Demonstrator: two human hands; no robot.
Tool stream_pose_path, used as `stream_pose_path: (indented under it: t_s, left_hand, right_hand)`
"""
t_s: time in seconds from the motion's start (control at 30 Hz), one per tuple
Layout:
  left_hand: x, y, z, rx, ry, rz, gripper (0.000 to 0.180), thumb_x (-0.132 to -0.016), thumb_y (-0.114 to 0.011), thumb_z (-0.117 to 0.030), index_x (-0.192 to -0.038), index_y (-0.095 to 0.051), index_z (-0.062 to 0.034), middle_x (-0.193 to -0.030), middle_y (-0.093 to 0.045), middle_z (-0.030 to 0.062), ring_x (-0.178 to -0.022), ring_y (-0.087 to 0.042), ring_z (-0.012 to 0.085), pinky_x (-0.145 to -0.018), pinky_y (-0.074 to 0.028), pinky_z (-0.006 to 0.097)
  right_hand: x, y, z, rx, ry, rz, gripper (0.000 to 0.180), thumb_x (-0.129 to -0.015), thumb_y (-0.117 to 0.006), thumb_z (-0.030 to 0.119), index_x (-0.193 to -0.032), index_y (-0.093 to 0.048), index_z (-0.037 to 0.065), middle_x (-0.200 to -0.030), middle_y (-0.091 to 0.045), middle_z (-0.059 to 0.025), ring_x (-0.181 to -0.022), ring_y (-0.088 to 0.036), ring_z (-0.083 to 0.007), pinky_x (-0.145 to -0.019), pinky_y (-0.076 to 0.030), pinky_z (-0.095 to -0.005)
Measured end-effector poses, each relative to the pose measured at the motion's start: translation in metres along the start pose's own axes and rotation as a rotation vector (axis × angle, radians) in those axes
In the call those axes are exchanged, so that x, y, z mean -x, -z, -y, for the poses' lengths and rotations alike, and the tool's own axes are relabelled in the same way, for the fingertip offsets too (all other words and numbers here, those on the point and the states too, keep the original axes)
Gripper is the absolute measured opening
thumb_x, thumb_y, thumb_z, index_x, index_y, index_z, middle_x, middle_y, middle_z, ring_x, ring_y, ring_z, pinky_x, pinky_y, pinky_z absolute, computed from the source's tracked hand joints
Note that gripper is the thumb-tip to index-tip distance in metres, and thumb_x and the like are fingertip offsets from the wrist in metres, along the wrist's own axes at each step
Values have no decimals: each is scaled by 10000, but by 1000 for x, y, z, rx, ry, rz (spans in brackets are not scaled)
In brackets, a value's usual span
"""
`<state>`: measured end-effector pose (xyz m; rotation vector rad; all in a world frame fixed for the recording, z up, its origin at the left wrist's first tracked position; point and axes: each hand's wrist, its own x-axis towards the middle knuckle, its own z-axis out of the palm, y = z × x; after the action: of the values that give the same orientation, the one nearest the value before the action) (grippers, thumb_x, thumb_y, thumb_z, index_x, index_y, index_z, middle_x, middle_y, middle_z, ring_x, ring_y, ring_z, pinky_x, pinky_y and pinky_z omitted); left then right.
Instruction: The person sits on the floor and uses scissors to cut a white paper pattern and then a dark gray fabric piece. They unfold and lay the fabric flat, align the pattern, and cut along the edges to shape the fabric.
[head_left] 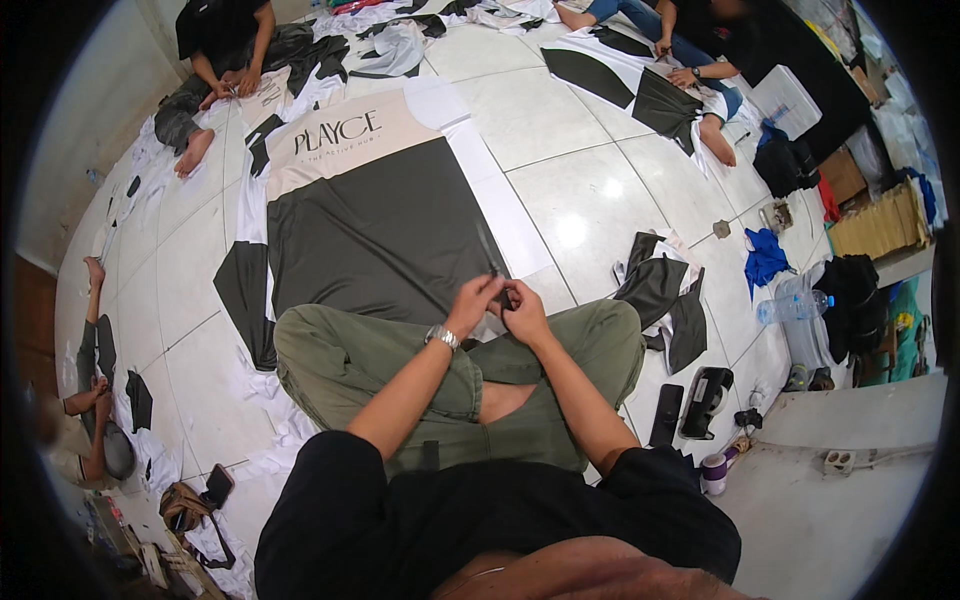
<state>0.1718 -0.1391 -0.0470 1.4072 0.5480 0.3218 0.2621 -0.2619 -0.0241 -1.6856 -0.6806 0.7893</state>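
My L hand [470, 305] & R hand [524, 312] are close tog. at the near R corner of the dark-&-cream cloth panel [375, 235], fingers bent; can't tell exactly what either pinches. Panel's spread on the tiled floor [590, 200] in front of my crossed legs [545, 430]. Crumpled dark/white pcs [655, 290] lie nearby, to the R.

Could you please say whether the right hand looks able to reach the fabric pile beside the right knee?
Probably yes: nothing covers the fabric pile, and it lies just beyond the right knee, though the right hand, at the edge of the large dark panel, would likely pass over that knee.
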Motion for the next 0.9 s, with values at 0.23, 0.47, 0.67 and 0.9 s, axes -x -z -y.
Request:
stream_pose_path:
  t_s: [0.23,0.47,0.67,0.9]
  left_hand:
    - [16,4,12,194,66,-117,204,-1016,-537,-48,-1199,-603,11,-1027,-709,74,-880,-674,120,-756,-549,262]
    - [22,-2,0,-451,-12,-174,154,-942,-624,-88,-1049,-638,22,-773,-696,155,-784,-712,182,-635,-526,333]
    - [27,-8,-19,-549,-131,-102,251,-905,-643,-91,-1123,-653,32,-994,-701,251,-894,-694,384,-759,-523,410]
    - [27,-11,-15,-609,-302,-137,191,-889,-654,-118,-1038,-652,2,-939,-634,215,-895,-608,438,-756,-478,485]
  right_hand:
    - [17,-12,1,438,316,-4,669,-803,-745,132,-1420,-502,45,-1111,-705,-231,-989,-705,-348,-847,-551,-416]
    - [10,-11,1,368,197,-300,241,-924,-698,228,-974,-690,-7,-732,-710,-132,-624,-678,-243,-586,-516,-352]
    - [5,-13,-1,382,217,-301,315,-957,-668,299,-885,-630,-5,-676,-665,-147,-579,-638,-269,-549,-467,-379]
    - [9,-11,2,353,224,-309,319,-989,-595,331,-884,-598,29,-704,-652,-195,-691,-647,-418,-613,-470,-498]
